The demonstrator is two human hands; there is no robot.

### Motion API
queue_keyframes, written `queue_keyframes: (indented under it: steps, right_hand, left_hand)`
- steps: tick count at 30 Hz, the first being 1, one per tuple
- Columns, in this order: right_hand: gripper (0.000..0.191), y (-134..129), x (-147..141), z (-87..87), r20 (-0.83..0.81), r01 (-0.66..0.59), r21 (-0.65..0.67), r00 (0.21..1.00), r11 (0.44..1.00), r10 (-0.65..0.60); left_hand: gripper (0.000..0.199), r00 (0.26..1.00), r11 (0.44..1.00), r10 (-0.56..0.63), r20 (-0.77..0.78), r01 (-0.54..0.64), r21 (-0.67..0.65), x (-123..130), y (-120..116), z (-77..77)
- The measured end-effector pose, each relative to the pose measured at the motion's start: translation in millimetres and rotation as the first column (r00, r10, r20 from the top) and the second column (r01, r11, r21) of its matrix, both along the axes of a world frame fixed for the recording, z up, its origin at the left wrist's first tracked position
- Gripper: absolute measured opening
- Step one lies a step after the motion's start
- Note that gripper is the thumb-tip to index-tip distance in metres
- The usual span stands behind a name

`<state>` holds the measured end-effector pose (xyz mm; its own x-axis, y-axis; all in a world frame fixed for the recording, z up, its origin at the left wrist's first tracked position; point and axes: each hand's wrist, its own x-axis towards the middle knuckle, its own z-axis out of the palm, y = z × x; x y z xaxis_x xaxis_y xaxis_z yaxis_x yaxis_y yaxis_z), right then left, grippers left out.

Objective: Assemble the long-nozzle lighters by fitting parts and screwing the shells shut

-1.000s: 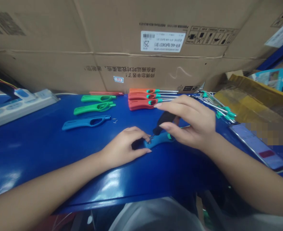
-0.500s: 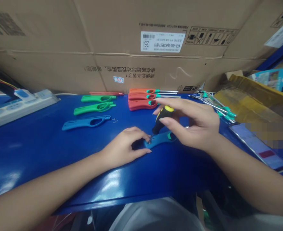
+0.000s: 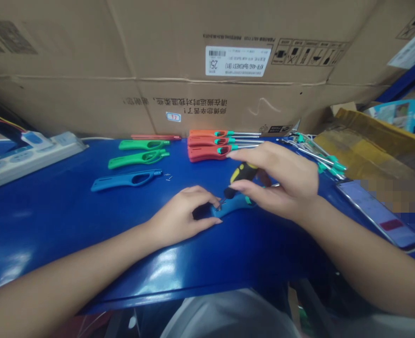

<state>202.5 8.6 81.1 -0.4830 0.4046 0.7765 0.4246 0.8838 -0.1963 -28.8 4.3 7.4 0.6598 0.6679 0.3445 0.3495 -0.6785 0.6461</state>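
"Looking at mid-frame, what do your hands hold?"

"My left hand (image 3: 182, 213) has its fingers narrowed on the left end of the blue lighter (image 3: 233, 204), which lies on the counter (image 3: 122, 253). My right hand (image 3: 288, 180) grips the screwdriver (image 3: 244, 173) by its black and yellow handle, tip down near my left fingertips."

"And around them?"

"Left of centre I see a blue casing (image 3: 121, 181), small metal pieces (image 3: 168, 177) just beside its right end, and two green casings (image 3: 135, 159) beyond it. Three red and orange lighters (image 3: 207, 154) lie at upper centre, before the cardboard (image 3: 122, 56). A phone (image 3: 379, 213) lies at right."
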Motion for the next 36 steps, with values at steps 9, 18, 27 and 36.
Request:
queue_keyframes:
  steps: [9, 18, 27, 36]
  right_hand:
    - [0.037, 3.3, 3.3, -0.8, 0.028, -0.045, 0.012, 0.999, 0.999, 0.045]
    - [0.028, 3.1, 0.8, 0.0, -0.002, -0.069, -0.042, 0.998, 0.997, 0.069]
    - [0.044, 4.1, 1.2, -3.4, 0.033, -0.096, -0.200, 0.994, 0.975, 0.104]
    - [0.042, 1.0, 1.5, 2.0, 0.017, -0.110, -0.139, 0.993, 0.984, 0.114]
  left_hand:
    - [0.026, 0.999, 0.999, -0.031, 0.008, 0.031, 0.025, -1.0, 0.4, -1.6]
    - [0.030, 0.999, 0.998, -0.052, 0.013, 0.052, 0.033, 0.2, 1.3, 0.1]
    - [0.032, 0.998, 0.997, -0.066, 0.003, 0.066, 0.036, -0.2, 1.6, -0.2]
    - [0.027, 0.996, 0.996, -0.084, -0.022, 0.085, 0.037, 0.5, 0.5, 2.9]
